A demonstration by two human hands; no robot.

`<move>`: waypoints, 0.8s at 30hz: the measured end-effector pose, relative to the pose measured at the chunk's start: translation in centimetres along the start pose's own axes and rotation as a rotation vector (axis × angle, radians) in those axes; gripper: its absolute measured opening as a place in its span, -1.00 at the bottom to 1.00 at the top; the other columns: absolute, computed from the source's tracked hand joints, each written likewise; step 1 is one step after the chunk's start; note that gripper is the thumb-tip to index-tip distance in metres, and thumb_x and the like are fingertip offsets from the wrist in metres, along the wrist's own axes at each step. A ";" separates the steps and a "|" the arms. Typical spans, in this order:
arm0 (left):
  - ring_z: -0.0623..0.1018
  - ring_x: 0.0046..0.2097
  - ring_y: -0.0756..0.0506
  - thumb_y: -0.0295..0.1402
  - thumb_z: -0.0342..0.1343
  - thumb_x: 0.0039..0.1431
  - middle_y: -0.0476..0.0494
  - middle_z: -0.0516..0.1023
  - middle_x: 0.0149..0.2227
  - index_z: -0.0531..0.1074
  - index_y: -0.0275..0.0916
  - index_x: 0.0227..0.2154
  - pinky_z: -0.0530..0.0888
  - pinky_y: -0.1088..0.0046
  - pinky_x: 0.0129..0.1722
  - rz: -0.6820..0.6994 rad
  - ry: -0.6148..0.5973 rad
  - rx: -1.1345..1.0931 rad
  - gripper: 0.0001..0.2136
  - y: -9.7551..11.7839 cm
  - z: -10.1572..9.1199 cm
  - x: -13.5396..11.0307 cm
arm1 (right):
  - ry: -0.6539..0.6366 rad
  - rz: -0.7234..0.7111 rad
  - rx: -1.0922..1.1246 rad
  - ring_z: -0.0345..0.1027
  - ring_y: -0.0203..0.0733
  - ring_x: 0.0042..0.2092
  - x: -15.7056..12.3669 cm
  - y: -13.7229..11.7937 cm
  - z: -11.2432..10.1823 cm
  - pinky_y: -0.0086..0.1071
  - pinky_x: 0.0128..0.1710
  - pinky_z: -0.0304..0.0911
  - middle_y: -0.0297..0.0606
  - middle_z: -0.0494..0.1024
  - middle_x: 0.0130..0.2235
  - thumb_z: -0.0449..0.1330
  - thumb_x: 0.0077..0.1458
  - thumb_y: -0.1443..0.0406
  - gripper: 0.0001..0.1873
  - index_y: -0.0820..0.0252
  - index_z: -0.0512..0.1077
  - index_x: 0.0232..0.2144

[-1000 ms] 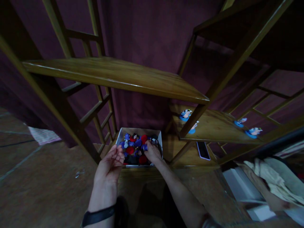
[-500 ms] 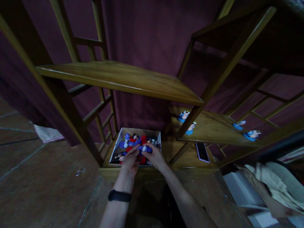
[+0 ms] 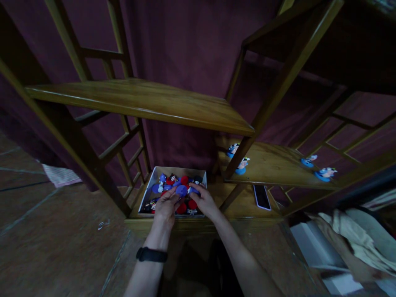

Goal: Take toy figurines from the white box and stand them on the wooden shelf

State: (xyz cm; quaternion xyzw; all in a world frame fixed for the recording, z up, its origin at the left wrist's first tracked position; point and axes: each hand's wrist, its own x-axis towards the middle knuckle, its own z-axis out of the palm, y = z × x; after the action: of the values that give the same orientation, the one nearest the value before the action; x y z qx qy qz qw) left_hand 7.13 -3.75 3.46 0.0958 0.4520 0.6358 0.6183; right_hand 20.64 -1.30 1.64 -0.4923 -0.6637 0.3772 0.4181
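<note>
Above an open shallow box (image 3: pixel 149 190) I hold a small purple-blue figurine (image 3: pixel 181 190) between my two hands, its round base turned toward me. The fingertips of my left hand (image 3: pixel 167 208) are closed at the base's left side. My right hand (image 3: pixel 204 201) pinches the figurine's other end, and its fingers cover part of the body. Beneath my hands, the box holds several loose figurines with red, purple-blue and black parts, among them a red one (image 3: pixel 184 180) and a purple one (image 3: pixel 156 188).
The box stands on the lowest board of a wooden shelf unit, under a higher shelf (image 3: pixel 145 97). To the right, several blue-based figurines (image 3: pixel 325 174) stand on a middle shelf (image 3: pixel 269 163). A phone (image 3: pixel 261 197) lies below it. White boxes (image 3: pixel 315 245) sit on the floor at right.
The figurine has been turned in my hands, from lying sideways to showing its round base. The whole view has shifted slightly.
</note>
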 end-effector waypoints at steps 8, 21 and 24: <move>0.53 -0.36 -0.06 -0.64 0.20 -0.22 -0.16 0.57 -0.41 0.52 -0.35 -0.41 0.48 0.42 -0.33 0.085 -0.067 0.089 -0.78 -0.6 0.9 -0.7 | 0.056 0.007 0.044 0.33 -0.25 -0.23 -0.7 -1.2 -0.3 -0.41 -0.35 0.35 -0.33 0.42 -0.21 0.11 -0.01 0.20 -0.76 0.08 0.36 -0.24; 0.50 -0.47 -0.01 -0.54 0.30 -0.32 -0.11 0.56 -0.48 0.53 -0.33 -0.49 0.47 0.49 -0.44 0.143 -0.019 0.161 -0.79 -1.2 0.5 0.5 | -0.026 0.285 0.510 0.40 -0.25 -0.34 -0.2 -1.3 -0.6 -0.26 -0.16 0.31 -0.34 0.50 -0.35 0.29 -0.25 0.23 -0.53 0.18 0.42 -0.19; 0.50 -0.46 -0.01 -0.53 0.32 -0.35 -0.12 0.56 -0.48 0.53 -0.35 -0.49 0.48 0.46 -0.41 0.101 -0.009 0.129 -0.78 -1.2 0.4 0.4 | 0.002 0.288 0.493 0.40 -0.26 -0.38 0.0 -0.7 -0.5 -0.25 -0.21 0.35 -0.31 0.50 -0.36 0.24 -0.19 0.19 -0.55 0.23 0.41 -0.18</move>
State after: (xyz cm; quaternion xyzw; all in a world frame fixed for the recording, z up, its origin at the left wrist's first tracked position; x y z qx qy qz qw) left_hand 8.13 -3.38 2.71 0.1610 0.4837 0.6355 0.5799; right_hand 20.88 -1.47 2.50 -0.4654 -0.4747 0.5822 0.4681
